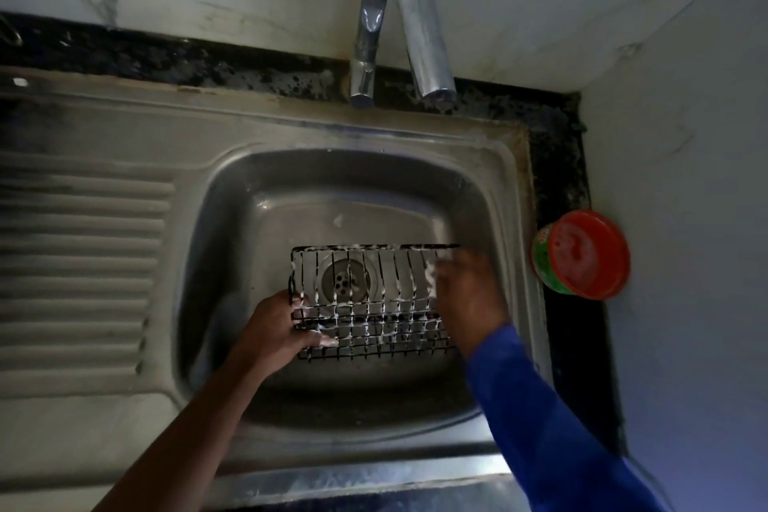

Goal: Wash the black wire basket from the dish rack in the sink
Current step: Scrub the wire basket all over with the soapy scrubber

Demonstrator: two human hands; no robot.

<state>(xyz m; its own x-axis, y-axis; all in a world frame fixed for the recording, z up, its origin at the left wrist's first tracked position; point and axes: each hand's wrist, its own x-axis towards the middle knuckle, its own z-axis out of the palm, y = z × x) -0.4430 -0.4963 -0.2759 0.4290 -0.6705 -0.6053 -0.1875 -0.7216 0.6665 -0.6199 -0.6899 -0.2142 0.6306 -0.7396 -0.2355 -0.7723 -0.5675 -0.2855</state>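
Observation:
The black wire basket (374, 303), streaked with white soap foam, is held above the drain (343, 282) inside the steel sink (232, 220). My left hand (276, 328) grips its left end, thumb on the lower wires. My right hand (467, 295) is blurred at the basket's right end, against the foamy wires; I cannot make out whether it holds anything. The sleeve on the right arm is blue.
A chrome tap (399, 21) arches over the back rim, with no water running. A ribbed draining board (79, 262) lies to the left. A red-lidded green tub (582, 256) sits on the dark counter to the right, close to the wall.

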